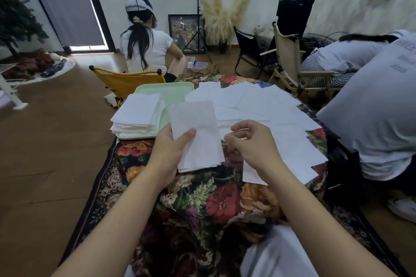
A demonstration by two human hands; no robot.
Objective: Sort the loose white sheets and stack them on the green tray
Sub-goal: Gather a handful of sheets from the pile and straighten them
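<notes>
My left hand (172, 148) grips a small bundle of white sheets (198, 132), thumb on top, held above the flowered tablecloth (216, 200). My right hand (245, 141) hovers just right of the bundle with fingers curled; it seems to hold nothing. Many loose white sheets (270, 114) lie spread over the table beyond and to the right of my hands. A light green tray (177, 92) sits at the table's far left and carries a thick stack of white sheets (139, 114) on its left half.
A person in a grey shirt (378, 105) bends close to the table's right edge. A yellow chair (128, 81) stands behind the tray, with a seated person (146, 47) beyond. Folding chairs (290, 63) and a light stand (198, 18) fill the back. Wooden floor lies to the left.
</notes>
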